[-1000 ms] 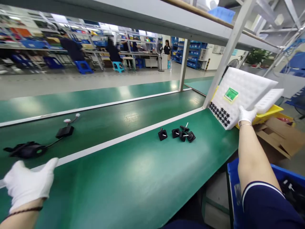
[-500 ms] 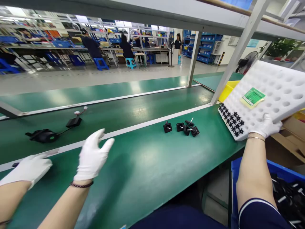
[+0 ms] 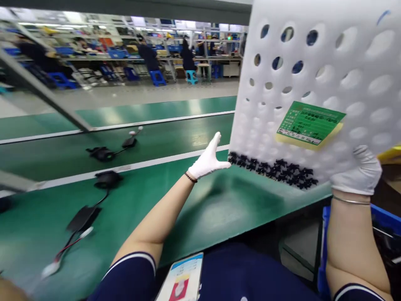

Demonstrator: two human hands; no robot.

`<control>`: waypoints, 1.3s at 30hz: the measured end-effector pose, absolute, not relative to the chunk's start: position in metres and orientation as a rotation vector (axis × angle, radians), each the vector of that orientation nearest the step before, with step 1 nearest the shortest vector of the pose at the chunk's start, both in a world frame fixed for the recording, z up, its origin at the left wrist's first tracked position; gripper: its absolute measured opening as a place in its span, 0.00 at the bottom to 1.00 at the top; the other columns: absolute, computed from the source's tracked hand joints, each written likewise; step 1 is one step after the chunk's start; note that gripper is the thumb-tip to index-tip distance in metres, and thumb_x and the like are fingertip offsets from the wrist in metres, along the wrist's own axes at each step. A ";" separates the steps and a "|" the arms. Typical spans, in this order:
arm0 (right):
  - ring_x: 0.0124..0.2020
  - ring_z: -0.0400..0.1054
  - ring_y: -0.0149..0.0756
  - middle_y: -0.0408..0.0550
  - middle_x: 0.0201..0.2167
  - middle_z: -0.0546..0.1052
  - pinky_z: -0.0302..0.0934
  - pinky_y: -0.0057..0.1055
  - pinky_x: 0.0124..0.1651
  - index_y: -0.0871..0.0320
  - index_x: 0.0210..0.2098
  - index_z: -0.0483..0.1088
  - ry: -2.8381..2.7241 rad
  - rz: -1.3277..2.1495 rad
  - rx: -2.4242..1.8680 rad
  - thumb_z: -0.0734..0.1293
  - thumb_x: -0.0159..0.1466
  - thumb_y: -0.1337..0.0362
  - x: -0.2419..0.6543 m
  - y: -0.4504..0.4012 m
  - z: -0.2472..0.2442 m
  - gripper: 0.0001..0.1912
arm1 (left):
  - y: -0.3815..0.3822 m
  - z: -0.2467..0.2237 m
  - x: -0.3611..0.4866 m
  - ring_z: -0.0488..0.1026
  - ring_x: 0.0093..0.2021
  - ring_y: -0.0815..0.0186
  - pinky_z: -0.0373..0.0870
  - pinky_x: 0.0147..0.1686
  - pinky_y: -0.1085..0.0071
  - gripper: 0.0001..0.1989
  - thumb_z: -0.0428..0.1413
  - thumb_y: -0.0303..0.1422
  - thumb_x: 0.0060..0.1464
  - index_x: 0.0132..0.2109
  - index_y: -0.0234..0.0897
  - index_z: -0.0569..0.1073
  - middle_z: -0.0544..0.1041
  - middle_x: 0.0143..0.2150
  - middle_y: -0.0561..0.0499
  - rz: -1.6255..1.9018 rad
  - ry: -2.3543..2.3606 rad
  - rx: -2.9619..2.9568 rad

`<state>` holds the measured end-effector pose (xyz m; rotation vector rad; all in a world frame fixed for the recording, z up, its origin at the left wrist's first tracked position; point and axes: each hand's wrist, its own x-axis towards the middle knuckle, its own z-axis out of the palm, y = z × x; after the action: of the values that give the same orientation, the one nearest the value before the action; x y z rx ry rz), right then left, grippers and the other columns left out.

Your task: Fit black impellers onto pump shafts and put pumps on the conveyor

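My right hand [image 3: 359, 173], in a white glove, is closed on the lower right edge of a white foam tray [image 3: 332, 79] with rows of round holes. The tray is tilted up in front of me. Small black star-shaped impellers [image 3: 282, 172] sit along its lower edge, and a green label [image 3: 310, 122] is stuck on its face. My left hand [image 3: 208, 161], also gloved, is held over the bench with thumb and fingers spread. Its fingertips are close to the tray's lower left corner; I cannot tell whether they touch.
On the green bench [image 3: 216, 209] at left lies a black blower [image 3: 107, 179] wired to a black box [image 3: 84, 218]. Another blower [image 3: 102, 153] lies farther back. A blue bin [image 3: 324, 251] stands low at right. Part of another person's arm [image 3: 12, 288] shows bottom left.
The tray has been raised and moved left, now hiding the loose black parts on the bench. My left hand has moved toward it. A wired blower now lies at front left, where another person's hand was.
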<state>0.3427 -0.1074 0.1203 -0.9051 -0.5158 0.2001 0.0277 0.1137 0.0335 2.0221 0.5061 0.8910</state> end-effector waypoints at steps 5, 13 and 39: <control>0.65 0.64 0.48 0.48 0.63 0.69 0.62 0.55 0.65 0.56 0.54 0.72 -0.632 0.864 -0.891 0.65 0.64 0.61 0.274 -0.030 0.077 0.19 | 0.098 0.000 -0.055 0.64 0.67 0.45 0.62 0.66 0.55 0.41 0.66 0.54 0.46 0.61 0.33 0.72 0.70 0.64 0.37 0.945 0.564 1.403; 0.58 0.71 0.52 0.56 0.61 0.71 0.71 0.56 0.55 0.57 0.57 0.66 -0.861 1.241 -1.190 0.63 0.64 0.46 0.166 0.060 -0.030 0.29 | 0.068 -0.013 -0.198 0.77 0.55 0.48 0.73 0.59 0.54 0.31 0.72 0.44 0.40 0.49 0.32 0.79 0.81 0.50 0.39 0.955 1.140 0.774; 0.56 0.66 0.61 0.72 0.57 0.68 0.57 0.53 0.53 0.62 0.60 0.69 -1.556 0.232 -2.354 0.72 0.56 0.55 0.268 0.112 -0.020 0.35 | 0.008 -0.008 -0.164 0.74 0.50 0.58 0.68 0.54 0.65 0.18 0.48 0.42 0.66 0.46 0.40 0.81 0.80 0.46 0.47 0.388 1.571 2.107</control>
<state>0.2677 0.1115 -0.0200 -2.3542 -1.5560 0.2316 -0.1641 0.0076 -0.0079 2.1071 1.5712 0.3883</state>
